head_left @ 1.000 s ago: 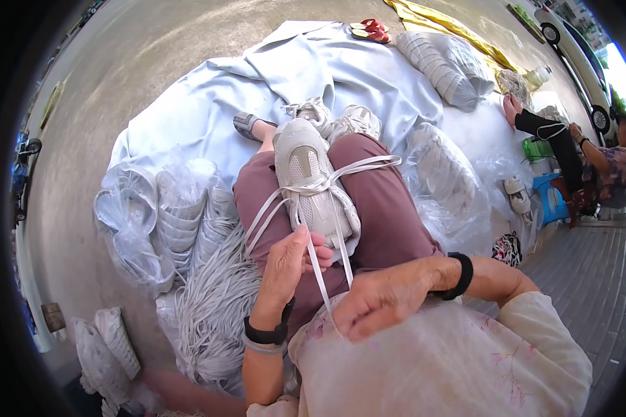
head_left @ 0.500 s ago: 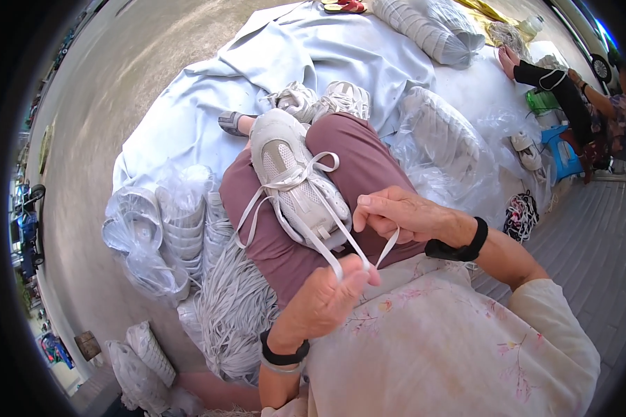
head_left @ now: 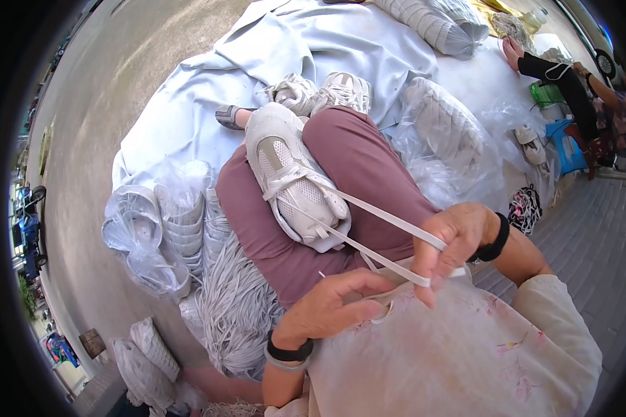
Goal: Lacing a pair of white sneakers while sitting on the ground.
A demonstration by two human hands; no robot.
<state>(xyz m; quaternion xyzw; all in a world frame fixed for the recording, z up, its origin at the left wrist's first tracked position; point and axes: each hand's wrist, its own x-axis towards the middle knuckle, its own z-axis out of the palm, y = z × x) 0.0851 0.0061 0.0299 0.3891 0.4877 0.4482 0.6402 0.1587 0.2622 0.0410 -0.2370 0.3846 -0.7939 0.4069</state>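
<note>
White shoe [head_left: 295, 182] lying on the lap, on the mauve trousers [head_left: 368, 167], toe pointing up and away from the body, heel end nearest the hands. Long axis running from upper left down to lower right, almost straight toward the right hand [head_left: 459, 243]. Two flat white laces [head_left: 375, 233] stretched taut from the shoe's lower end, out along that same line and into the right hand's grip. Right hand clenched on both lace ends, thumb and fingers pinching them just above the pale flowered top [head_left: 466, 347]. Left hand [head_left: 334, 306] lower and nearer the body, fingers half curled, fingertips close to the lace ends near the right hand; whether actually pinching a lace there, hard to tell. Right hand clearly the one holding the tension, and in line with the shoe; left hand off to the side of that line, below it.

Beside the left knee, a heap of loose white laces [head_left: 233, 313] and stacked white shoes in clear plastic bags [head_left: 167, 229]. More white shoes [head_left: 327, 90] past the toe on a pale blue sheet [head_left: 313, 42].
</note>
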